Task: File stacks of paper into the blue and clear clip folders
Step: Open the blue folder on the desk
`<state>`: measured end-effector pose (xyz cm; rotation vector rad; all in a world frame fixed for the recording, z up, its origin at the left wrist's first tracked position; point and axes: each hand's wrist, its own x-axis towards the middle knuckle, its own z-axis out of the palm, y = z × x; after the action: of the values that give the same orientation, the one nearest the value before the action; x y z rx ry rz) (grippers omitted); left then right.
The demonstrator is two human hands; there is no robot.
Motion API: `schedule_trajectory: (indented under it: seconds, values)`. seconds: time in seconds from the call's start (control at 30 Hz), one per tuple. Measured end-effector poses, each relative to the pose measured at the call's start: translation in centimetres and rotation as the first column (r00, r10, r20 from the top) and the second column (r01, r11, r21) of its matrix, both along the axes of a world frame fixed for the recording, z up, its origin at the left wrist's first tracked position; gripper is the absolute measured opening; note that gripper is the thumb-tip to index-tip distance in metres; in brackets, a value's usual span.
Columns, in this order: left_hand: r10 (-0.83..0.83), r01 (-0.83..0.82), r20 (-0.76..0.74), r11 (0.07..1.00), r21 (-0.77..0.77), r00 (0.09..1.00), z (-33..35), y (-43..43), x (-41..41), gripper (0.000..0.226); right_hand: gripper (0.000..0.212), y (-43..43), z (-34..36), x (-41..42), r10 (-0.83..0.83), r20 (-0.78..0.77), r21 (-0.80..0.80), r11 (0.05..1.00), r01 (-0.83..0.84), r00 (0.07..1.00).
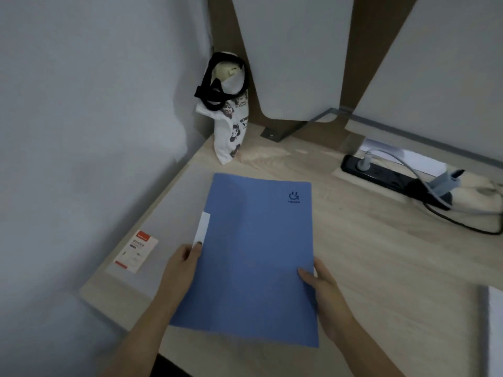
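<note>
Folder (pixel 253 254), blue, closed, over desk (pixel 367 254) w/ both hands on it: L hand (pixel 179 268) pinching left edge by white label (pixel 202 229), R hand (pixel 324 289) pinching right edge.

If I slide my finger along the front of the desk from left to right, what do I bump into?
Red and white card → left hand → blue folder → right hand → white paper at the right edge.
</note>
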<state>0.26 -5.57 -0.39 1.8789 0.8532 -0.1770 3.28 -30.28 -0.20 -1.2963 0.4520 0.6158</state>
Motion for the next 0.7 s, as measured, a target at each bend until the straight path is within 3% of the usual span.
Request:
schedule_trajectory:
  seconds: [0.1,0.37,0.47,0.53,0.7]
  values:
    - [-0.072,0.073,0.013,0.995,-0.069,0.997,0.0,-3.1,1.0,0.041,0.027,-3.7,0.8,-0.4,-0.085,0.030,-0.038,0.996,0.086,0.996]
    - [-0.195,0.206,0.082,0.967,-0.151,0.977,-0.5,-13.2,3.5,0.035,0.029,-13.2,2.8,-2.9,-0.253,0.106,-0.113,0.958,0.265,0.962]
    - [-0.109,0.143,0.171,0.969,-0.203,0.979,-0.4,-14.7,4.5,0.027,0.029,-15.9,2.5,-4.4,-0.315,0.110,-0.161,0.930,0.330,0.943]
    - [-0.038,0.082,0.234,0.980,-0.180,0.971,-0.4,-14.1,5.8,0.021,0.028,-17.6,2.2,-5.8,-0.327,0.091,-0.178,0.924,0.338,0.941]
    - [-0.141,0.188,0.239,0.964,-0.189,0.961,-1.0,-13.6,9.1,0.017,0.031,-20.0,1.1,-7.9,-0.304,-0.010,-0.119,0.946,0.301,0.953]
